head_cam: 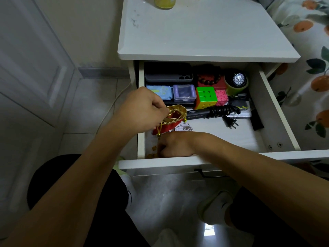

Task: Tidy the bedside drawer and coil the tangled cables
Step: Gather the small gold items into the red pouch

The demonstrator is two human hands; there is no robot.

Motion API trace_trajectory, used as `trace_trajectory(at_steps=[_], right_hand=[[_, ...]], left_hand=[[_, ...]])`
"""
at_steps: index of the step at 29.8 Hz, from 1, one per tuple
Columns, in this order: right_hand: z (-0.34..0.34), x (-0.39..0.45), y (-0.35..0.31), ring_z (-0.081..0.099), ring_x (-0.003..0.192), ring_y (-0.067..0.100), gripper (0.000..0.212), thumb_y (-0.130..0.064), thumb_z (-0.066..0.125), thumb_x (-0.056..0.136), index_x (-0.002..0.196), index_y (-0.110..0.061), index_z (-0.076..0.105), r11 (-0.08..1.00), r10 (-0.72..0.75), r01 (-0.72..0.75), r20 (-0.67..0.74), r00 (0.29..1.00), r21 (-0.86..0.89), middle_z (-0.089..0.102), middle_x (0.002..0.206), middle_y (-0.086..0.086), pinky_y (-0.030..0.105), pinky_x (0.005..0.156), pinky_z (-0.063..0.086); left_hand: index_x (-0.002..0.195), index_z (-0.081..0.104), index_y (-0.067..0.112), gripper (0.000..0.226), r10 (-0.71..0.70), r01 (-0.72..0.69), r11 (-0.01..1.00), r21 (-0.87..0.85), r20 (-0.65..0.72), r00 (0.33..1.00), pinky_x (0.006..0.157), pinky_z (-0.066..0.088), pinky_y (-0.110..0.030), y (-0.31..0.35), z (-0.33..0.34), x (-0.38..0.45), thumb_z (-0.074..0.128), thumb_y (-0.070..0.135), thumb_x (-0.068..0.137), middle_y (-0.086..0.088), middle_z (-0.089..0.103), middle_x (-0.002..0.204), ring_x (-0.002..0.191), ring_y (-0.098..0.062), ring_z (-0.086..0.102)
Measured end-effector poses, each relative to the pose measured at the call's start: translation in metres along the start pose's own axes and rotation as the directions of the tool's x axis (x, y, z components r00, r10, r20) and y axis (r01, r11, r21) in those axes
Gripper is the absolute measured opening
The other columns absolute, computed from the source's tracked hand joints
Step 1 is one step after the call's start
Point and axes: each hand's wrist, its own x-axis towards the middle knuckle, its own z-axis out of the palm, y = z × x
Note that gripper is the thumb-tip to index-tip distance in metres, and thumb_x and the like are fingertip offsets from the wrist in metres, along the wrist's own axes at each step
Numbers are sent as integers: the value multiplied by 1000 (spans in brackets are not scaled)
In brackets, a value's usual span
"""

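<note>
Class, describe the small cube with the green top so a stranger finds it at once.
Look in the open white bedside drawer, middle row. The multicoloured plastic puzzle cube sits between a clear lilac plastic box and a pink maze cube. Only it has a bright green top of nine squares.

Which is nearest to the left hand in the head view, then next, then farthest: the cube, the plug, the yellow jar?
From the left hand:
1. Cube, just right, mid-drawer.
2. Plug, farther right, on the drawer floor.
3. Yellow jar, atop the nightstand's back edge.
</note>
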Motion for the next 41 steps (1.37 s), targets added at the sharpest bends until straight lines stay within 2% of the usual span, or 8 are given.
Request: trace_trajectory(at_steps=[4, 9, 12, 22, 30, 33, 36, 41], right_hand=[[0, 4, -4, 57, 114, 24, 34, -27, 48, 100, 125, -9, 63, 999, -31, 31, -4, 1000, 19, 62, 126, 10, 39, 101, 46], [-3, 5, -6, 55, 119, 22, 35, -28, 46, 103, 130, -11, 62, 998, -44, 48, 73, 996, -52, 60, 132, 6, 34, 104, 43], [-5, 11, -11, 54, 119, 23, 37, -24, 41, 104, 133, -8, 57, 986, -34, 55, 134, 990, -156, 58, 133, 10, 26, 94, 40], [-4, 16, -6, 53, 123, 24, 37, -23, 42, 103, 135, -7, 55, 989, -41, 74, 234, 971, -132, 57, 135, 11, 36, 107, 40], [1, 15, 2, 51, 123, 22, 39, -24, 35, 107, 136, -6, 53, 982, -86, 118, 211, 974, -145, 54, 138, 12, 15, 77, 30], [1, 15, 1, 50, 125, 23, 39, -22, 36, 106, 137, -5, 52, 984, -76, 108, 215, 974, -141, 54, 138, 12, 17, 88, 34], [-1, 15, -2, 53, 123, 24, 37, -22, 40, 104, 135, -7, 55, 989, -70, 95, 207, 976, -111, 57, 135, 12, 32, 105, 40], [-1, 17, -3, 55, 120, 25, 36, -22, 43, 103, 132, -5, 58, 989, -62, 87, 195, 979, -121, 59, 132, 13, 35, 104, 43]], left_hand=[[71, 73, 23, 21, -5, 5, 1000, -3, -7, 1000, 62, 62, -35, -2, 0, 0, 66, 19, 91, -2, 71, 61, 55, -16, 69], [73, 73, 22, 20, 0, 0, 1000, 6, -12, 1000, 55, 60, -26, -2, -1, 0, 66, 19, 91, -2, 71, 62, 52, -14, 68], [75, 76, 18, 18, -2, 2, 1000, 2, -20, 1000, 58, 61, -30, -2, 0, 1, 66, 19, 90, -2, 71, 62, 52, -14, 68], [75, 75, 20, 18, 0, 0, 1000, -12, -21, 1000, 62, 62, -33, -6, -2, 2, 67, 21, 91, 4, 69, 59, 53, -12, 68], [74, 75, 20, 18, -18, 18, 1000, -21, -7, 1000, 53, 59, -24, -6, -2, 4, 67, 18, 90, -1, 70, 61, 53, -14, 68], [78, 76, 18, 16, -17, 17, 1000, -20, -4, 1000, 54, 59, -24, -5, -1, 4, 67, 19, 91, -1, 71, 62, 53, -14, 68], [77, 75, 19, 16, -15, 15, 1000, -13, 0, 1000, 56, 60, -27, -5, -1, 3, 67, 20, 91, 0, 70, 62, 53, -14, 68], [69, 70, 27, 24, -14, 14, 1000, -18, 7, 1000, 57, 61, -29, -5, -4, 2, 66, 20, 91, 5, 69, 60, 54, -14, 69]])
